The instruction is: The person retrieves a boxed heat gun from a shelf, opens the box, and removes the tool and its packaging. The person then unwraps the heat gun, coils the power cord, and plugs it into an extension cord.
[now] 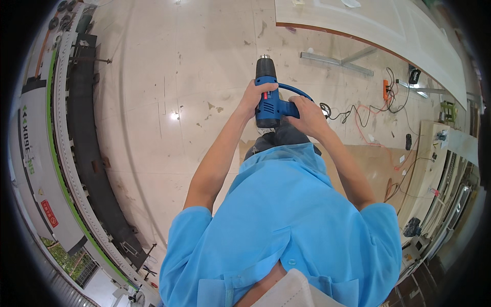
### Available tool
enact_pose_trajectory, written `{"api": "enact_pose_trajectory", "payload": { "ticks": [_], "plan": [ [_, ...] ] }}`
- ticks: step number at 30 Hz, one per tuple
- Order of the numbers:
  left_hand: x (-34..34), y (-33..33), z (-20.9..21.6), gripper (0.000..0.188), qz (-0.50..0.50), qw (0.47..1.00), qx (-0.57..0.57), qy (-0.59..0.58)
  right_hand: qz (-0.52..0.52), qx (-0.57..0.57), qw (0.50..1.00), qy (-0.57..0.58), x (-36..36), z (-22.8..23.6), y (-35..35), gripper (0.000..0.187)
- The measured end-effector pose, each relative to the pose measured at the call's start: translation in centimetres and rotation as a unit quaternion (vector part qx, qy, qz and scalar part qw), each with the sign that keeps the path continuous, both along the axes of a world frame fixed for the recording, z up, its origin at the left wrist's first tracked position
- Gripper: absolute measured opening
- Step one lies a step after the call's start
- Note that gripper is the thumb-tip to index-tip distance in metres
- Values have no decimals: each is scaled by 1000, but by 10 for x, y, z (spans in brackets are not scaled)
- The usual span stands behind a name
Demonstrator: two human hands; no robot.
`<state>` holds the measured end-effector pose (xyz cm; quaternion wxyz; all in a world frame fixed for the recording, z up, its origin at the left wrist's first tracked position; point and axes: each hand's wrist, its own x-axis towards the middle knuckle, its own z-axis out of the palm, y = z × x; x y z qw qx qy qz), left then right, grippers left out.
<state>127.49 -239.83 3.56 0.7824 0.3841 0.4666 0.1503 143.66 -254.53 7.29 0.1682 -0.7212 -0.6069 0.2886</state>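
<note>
A blue and black heat gun with a bare metal nozzle is held in front of my body, the nozzle aimed away from me. My left hand wraps round the left side of its barrel, thumb across the top. On the other side my right hand closes round the handle, below a curved blue guard. Part of the handle is hidden by the right fingers. A black cord shows on the floor beyond my right hand; where it joins the tool I cannot see.
At the upper right stands a white-topped table with a brown edge and a metal leg frame. Tangled cords surround an orange power strip on the floor. A long machine lines the left side. Brown board lies at right.
</note>
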Motion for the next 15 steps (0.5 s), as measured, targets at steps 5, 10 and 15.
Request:
{"api": "enact_pose_trajectory", "payload": {
  "ticks": [5,10,15],
  "plan": [
    [5,16,-9,51,-48,989,-140,13,6,-105,994,13,2,5,11,57],
    [19,32,-32,46,-50,991,-113,55,35,-51,998,20,12,-4,28,74],
    [43,46,-30,50,-73,988,-5,139,-26,54,997,-38,2,-8,25,90]
  ]
}}
